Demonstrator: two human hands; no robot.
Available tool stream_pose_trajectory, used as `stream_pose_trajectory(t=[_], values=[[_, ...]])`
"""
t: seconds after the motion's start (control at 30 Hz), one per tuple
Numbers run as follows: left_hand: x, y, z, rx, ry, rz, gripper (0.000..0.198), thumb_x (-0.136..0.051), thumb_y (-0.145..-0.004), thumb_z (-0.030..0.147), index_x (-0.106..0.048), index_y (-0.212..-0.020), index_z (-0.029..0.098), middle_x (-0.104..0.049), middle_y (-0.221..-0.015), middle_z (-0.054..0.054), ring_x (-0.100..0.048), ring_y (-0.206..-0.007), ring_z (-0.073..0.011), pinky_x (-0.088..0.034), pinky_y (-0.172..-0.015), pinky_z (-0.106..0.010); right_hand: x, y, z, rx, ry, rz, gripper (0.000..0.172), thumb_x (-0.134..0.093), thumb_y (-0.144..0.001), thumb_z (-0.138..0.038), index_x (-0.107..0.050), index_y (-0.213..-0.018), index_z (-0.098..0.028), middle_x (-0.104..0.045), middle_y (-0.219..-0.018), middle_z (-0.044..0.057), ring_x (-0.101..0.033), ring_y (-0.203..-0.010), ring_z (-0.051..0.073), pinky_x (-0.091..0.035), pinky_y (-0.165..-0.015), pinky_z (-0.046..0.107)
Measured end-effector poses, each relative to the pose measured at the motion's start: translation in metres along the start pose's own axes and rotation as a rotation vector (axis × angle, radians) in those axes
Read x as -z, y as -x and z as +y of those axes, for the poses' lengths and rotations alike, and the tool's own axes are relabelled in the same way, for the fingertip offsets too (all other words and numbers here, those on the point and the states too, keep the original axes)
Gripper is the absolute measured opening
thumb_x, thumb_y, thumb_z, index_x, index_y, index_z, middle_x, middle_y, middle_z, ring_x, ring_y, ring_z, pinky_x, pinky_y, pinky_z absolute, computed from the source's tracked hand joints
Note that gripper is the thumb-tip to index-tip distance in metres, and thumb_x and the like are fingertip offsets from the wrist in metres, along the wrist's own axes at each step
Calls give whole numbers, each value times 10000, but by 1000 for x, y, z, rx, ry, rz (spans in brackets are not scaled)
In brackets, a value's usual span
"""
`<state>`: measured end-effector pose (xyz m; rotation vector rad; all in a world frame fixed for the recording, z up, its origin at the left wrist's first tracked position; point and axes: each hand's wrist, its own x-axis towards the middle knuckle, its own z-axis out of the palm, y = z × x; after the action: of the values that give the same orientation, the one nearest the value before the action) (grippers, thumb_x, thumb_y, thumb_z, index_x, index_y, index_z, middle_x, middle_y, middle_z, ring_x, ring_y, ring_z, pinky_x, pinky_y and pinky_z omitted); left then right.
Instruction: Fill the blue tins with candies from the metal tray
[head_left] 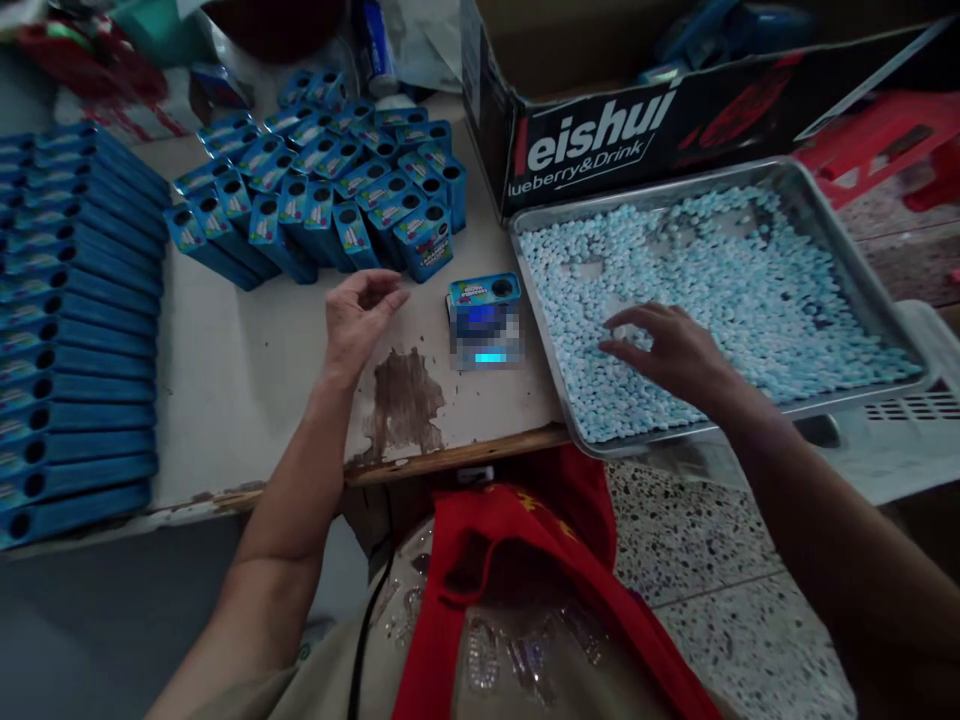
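My left hand (361,318) hovers over the white tabletop, fingers loosely curled and a small gap before the thumb, nothing visible in it. Just ahead of it stand several blue candy boxes (424,243) with dark round holes in their tops. To its right, another blue box (484,290) rests on a small digital scale (487,345), whose lit display is blurred out. Over the metal tray (551,385) reaches my right hand (660,345), thumb and fingers apart above pale blue and white candies (720,270). Whether a candy lies between its fingertips is unclear.
Rows of blue boxes (82,330) fill the table's left side. A black carton (600,150) stands behind the tray. Red plastic (892,140) is at far right, and a white slotted crate (915,408) sits under the tray's right side. The table's front edge (457,455) is worn.
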<state>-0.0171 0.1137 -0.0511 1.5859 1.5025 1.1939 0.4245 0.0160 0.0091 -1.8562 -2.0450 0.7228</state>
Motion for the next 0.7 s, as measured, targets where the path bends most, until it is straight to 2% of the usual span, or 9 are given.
stream_pose_trajectory(t=[0.07,0.13,0.23,0.33,0.43,0.53,0.6,0.7], values=[[2,-1,11,-46,-25,-4,228,-954,-934,314,-854,-1134,265,-864,-1107,-45,-838,-1041,-236,-711,-994,-386,-5,10,-3,215,195,-80,363,-794,-1074,-313,-793,-1418,-199,-766,-1530,243,-687,-1404,463,-512,-1219,619],[4,0,23,-84,-42,-3,213,-947,-948,308,-851,-1129,249,-860,-1097,-49,-838,-1018,-230,-713,-971,-380,-14,14,-8,364,294,-169,514,-780,-1085,-305,-709,-1580,-184,-692,-1650,262,-641,-1492,487,-520,-1251,636],[4,4,39,-94,-50,-24,224,-950,-950,313,-849,-1133,233,-860,-1086,-50,-839,-1019,-223,-710,-968,-360,-29,12,-18,383,433,-164,535,-708,-1095,-269,-674,-1625,-202,-641,-1694,274,-631,-1479,509,-568,-1164,616],[2,8,49,-96,-53,-51,234,-956,-945,318,-846,-1130,228,-860,-1067,-47,-840,-1025,-222,-707,-971,-347,-34,-1,-23,311,482,-175,321,-580,-1125,-203,-769,-1384,-191,-772,-1412,269,-727,-1262,449,-578,-1007,509],[-1,12,55,-100,-46,-81,224,-956,-936,302,-847,-1117,229,-863,-1062,-47,-845,-1022,-226,-714,-983,-358,-28,-16,-20,241,363,-186,192,-583,-1112,-193,-771,-1077,-207,-834,-1146,210,-769,-1059,369,-525,-878,427],[-2,14,55,-82,-47,-109,230,-957,-920,288,-850,-1114,229,-865,-1058,-50,-846,-1028,-233,-719,-998,-371,-16,-25,-12,129,77,-125,93,-709,-1010,-209,-794,-975,-225,-844,-979,122,-758,-903,297,-490,-819,386],[-4,14,52,-70,-42,-116,244,-964,-914,302,-850,-1115,223,-863,-1058,-55,-848,-1030,-239,-721,-1001,-377,-8,-28,-10,63,-111,-89,55,-776,-916,-209,-824,-937,-226,-801,-839,72,-705,-790,249,-477,-784,376],[-9,11,45,-60,-3,-133,275,-979,-904,341,-849,-1112,215,-868,-1064,-67,-856,-1025,-250,-724,-995,-388,4,-35,-22,-2,-316,-74,80,-824,-837,-257,-829,-903,-212,-693,-691,15,-598,-686,197,-439,-709,364]])
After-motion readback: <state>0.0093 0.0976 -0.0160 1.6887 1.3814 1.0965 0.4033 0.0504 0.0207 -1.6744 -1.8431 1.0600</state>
